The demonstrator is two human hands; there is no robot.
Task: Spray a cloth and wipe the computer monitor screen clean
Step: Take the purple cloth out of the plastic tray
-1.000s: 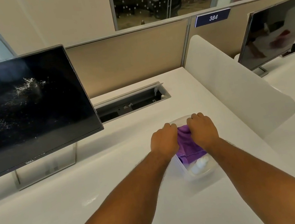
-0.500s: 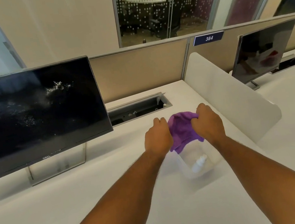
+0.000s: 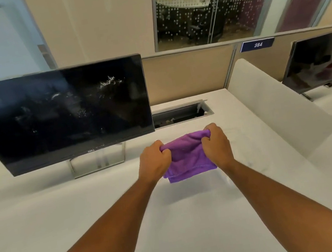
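Observation:
A purple cloth [image 3: 189, 158] hangs stretched between my two hands above the white desk [image 3: 88, 216]. My left hand [image 3: 154, 164] grips its left top corner and my right hand [image 3: 217, 147] grips its right top corner, both fists closed. The dark monitor [image 3: 60, 115] stands on its stand at the left, its screen speckled with white smudges. The clear container and the spray bottle seen earlier are hidden behind the cloth and my right arm, apart from a faint blur.
An open cable tray [image 3: 180, 114] is set into the desk behind the cloth. A white rounded divider panel [image 3: 279, 111] stands to the right. A second monitor [image 3: 321, 60] sits on the neighbouring desk. A beige partition [image 3: 189, 73] closes the back.
Both hands lifted the purple cloth out of the clear container and pulled it apart, so it now hangs spread between them. The view has tilted up and left.

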